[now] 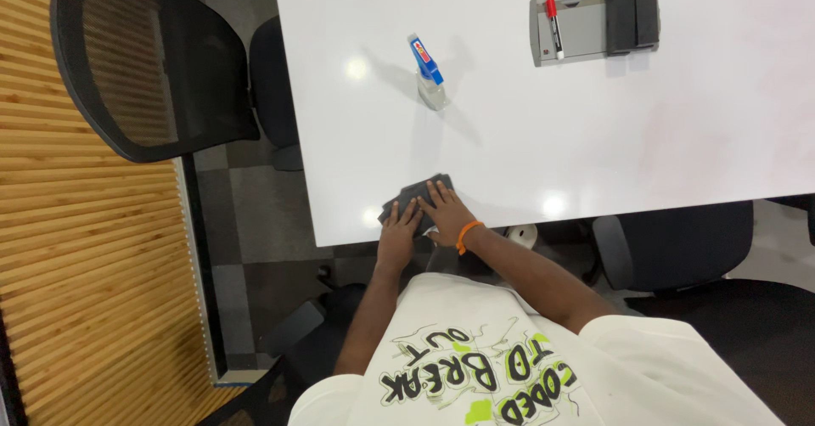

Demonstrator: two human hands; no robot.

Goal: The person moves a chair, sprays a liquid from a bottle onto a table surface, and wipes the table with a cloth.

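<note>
Fingers of both hands press flat atop the dark cloth.

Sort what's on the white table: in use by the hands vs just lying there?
In use: dark grey cloth, pressed flat near the table edge under left hand and right hand.

Lying about: spray bottle, grey tray, red marker, black eraser.

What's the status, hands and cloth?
Left hand and right hand both flat on dark cloth, table near edge. Spray bottle upright beyond, apart. Nothing blocking.
</note>
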